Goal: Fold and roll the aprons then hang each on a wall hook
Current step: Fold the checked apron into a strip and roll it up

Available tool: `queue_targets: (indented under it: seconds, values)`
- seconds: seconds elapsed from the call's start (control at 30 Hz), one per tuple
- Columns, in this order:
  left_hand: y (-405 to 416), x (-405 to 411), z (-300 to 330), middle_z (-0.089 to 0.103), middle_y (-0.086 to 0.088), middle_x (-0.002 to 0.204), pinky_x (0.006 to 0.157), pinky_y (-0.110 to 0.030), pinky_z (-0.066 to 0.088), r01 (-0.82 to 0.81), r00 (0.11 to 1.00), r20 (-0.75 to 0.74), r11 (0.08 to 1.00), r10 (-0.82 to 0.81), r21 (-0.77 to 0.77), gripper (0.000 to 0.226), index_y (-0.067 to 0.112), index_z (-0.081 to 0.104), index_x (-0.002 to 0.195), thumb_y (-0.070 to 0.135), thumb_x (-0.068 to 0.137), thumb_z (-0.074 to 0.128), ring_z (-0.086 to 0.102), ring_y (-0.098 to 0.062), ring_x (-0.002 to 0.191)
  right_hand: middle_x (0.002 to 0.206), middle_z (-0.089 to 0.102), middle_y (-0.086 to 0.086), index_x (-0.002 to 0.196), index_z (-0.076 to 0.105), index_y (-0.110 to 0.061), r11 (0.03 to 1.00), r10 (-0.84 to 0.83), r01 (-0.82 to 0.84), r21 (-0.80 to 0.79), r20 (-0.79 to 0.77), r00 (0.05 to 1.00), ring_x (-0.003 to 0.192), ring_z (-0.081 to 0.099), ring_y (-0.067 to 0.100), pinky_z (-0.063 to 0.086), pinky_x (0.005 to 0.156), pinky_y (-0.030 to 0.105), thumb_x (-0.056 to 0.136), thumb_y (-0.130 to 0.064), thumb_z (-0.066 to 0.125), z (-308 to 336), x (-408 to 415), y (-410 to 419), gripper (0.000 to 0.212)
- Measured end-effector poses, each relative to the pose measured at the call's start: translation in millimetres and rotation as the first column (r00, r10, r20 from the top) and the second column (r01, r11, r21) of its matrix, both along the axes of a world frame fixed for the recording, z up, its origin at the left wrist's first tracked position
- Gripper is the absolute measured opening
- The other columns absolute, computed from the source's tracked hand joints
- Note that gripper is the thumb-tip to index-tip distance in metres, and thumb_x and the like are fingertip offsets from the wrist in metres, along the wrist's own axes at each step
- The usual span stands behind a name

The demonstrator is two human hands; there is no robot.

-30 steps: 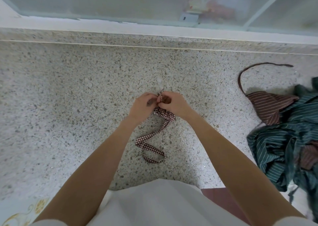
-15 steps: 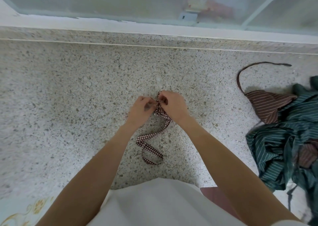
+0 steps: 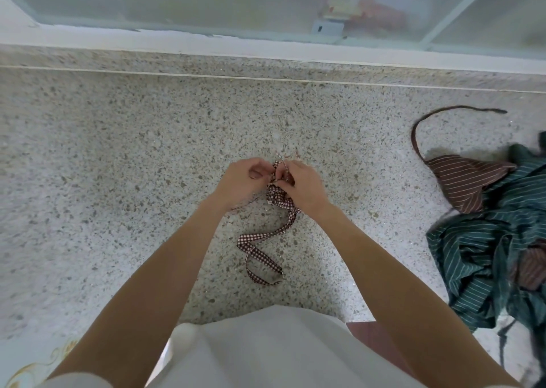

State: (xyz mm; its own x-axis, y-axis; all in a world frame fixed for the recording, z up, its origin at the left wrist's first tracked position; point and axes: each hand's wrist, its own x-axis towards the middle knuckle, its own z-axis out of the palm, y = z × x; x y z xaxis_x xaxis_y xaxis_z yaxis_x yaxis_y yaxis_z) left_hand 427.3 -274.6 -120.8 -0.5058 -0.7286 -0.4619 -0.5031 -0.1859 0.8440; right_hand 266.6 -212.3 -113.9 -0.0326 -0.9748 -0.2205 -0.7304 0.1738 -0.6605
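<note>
We are working at a speckled stone counter, and at its middle our left hand is curling its fingers in toward the thumb, pinching the upper end of a brown-and-white checked strap at the knot. Just to the right, touching the same bunch of cloth, our right hand is gripping the strap from the other side, its fingers folded round the gathered fabric. Below the hands the strap is trailing toward the counter's near edge in a flat zigzag and ending in a small loop lying on the stone. Toward the right edge a brown striped apron is lying crumpled, its thin dark tie arching up and rightward toward the far edge. It is touching a green striped apron, which is lying heaped at the right edge and spilling over the near side.
</note>
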Motion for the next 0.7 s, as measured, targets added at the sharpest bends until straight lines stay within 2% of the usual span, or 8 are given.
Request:
queue_targets:
  seconds: [0.13, 0.23, 0.27, 0.33, 0.4, 0.47, 0.6, 0.7]
  values:
    - [-0.8, -9.0, 9.6, 0.061, 0.006, 0.085, 0.071, -0.016, 0.046, -0.041, 0.995, 0.086, 0.997, 0.047, -0.065, 0.015, 0.022, 0.056, 0.089, 0.008, 0.085, 0.058, 0.057, -0.005, 0.075, 0.078, 0.058, -0.006, 0.082, 0.063, -0.014, 0.992, -0.109, 0.100, 0.081, 0.115, 0.987, 0.076, 0.059, 0.020, 0.052, 0.073, 0.037, 0.080, -0.014, 0.071, 0.4, 2.6, -2.6, 0.008]
    - [5.7, -17.7, 10.3, 0.054, -0.002, 0.084, 0.060, -0.019, 0.046, -0.169, 0.985, 0.041, 0.975, 0.165, 0.144, 0.014, 0.018, 0.050, 0.090, 0.004, 0.091, 0.049, 0.052, -0.011, 0.068, 0.077, 0.059, -0.006, 0.081, 0.064, -0.016, 0.984, -0.154, 0.139, 0.115, 0.130, 0.980, 0.077, 0.062, 0.021, 0.054, 0.073, 0.039, 0.080, -0.014, 0.072, 0.8, 2.0, -5.6, 0.008]
    - [6.7, -16.9, 8.6, 0.053, -0.002, 0.082, 0.057, -0.019, 0.043, -0.155, 0.987, 0.052, 0.980, 0.149, 0.124, 0.014, 0.017, 0.050, 0.092, 0.003, 0.091, 0.048, 0.050, -0.011, 0.066, 0.078, 0.060, -0.006, 0.081, 0.065, -0.016, 0.982, -0.157, 0.141, 0.123, 0.132, 0.979, 0.077, 0.062, 0.019, 0.054, 0.073, 0.040, 0.080, -0.014, 0.072, 0.0, 1.4, -6.2, 0.008]
    - [4.9, -12.1, 7.5, 0.055, 0.002, 0.080, 0.058, -0.021, 0.041, 0.025, 0.989, 0.144, 0.999, -0.021, -0.026, 0.011, 0.019, 0.052, 0.097, 0.010, 0.092, 0.048, 0.051, -0.012, 0.067, 0.079, 0.062, -0.004, 0.079, 0.066, -0.017, 0.980, -0.160, 0.141, 0.142, 0.137, 0.978, 0.076, 0.062, 0.017, 0.055, 0.074, 0.041, 0.079, -0.013, 0.073, -0.7, 1.0, -5.9, 0.008]
    - [-1.1, -7.1, 12.0, 0.056, 0.006, 0.076, 0.060, -0.024, 0.040, 0.306, 0.911, 0.349, 0.928, -0.221, -0.212, 0.007, 0.022, 0.056, 0.097, 0.022, 0.092, 0.052, 0.056, -0.014, 0.071, 0.082, 0.066, 0.000, 0.078, 0.066, -0.018, 0.977, -0.170, 0.148, 0.156, 0.139, 0.976, 0.075, 0.064, 0.018, 0.055, 0.074, 0.042, 0.079, -0.012, 0.073, -1.7, 1.0, -4.5, 0.009]
    - [-9.9, -2.9, 17.2, 0.057, 0.009, 0.072, 0.063, -0.025, 0.043, 0.427, 0.833, 0.511, 0.835, -0.214, -0.346, 0.014, 0.026, 0.061, 0.090, 0.039, 0.089, 0.055, 0.058, -0.013, 0.072, 0.083, 0.066, -0.001, 0.077, 0.066, -0.020, 0.968, -0.197, 0.169, 0.183, 0.146, 0.969, 0.073, 0.065, 0.019, 0.056, 0.073, 0.042, 0.081, -0.013, 0.072, -3.6, 0.5, -3.6, 0.010]
    - [-28.1, 3.6, 19.1, 0.054, 0.011, 0.073, 0.065, -0.024, 0.035, 0.350, 0.846, 0.524, 0.844, -0.099, -0.406, 0.025, 0.026, 0.064, 0.080, 0.049, 0.087, 0.057, 0.051, -0.009, 0.071, 0.083, 0.066, -0.001, 0.082, 0.071, -0.018, 0.952, -0.249, 0.207, 0.224, 0.180, 0.952, 0.077, 0.067, 0.021, 0.057, 0.074, 0.042, 0.083, -0.014, 0.070, -3.4, -0.6, -3.7, 0.004]
    - [-25.9, 6.1, 10.5, 0.051, 0.010, 0.072, 0.075, -0.030, 0.044, 0.281, 0.841, 0.539, 0.885, -0.042, -0.370, 0.024, 0.023, 0.061, 0.075, 0.043, 0.089, 0.056, 0.052, -0.012, 0.073, 0.087, 0.068, 0.001, 0.085, 0.073, -0.014, 0.928, -0.340, 0.285, 0.239, 0.239, 0.909, 0.082, 0.068, 0.023, 0.057, 0.078, 0.039, 0.084, -0.011, 0.069, 0.5, -1.3, -0.6, 0.005]
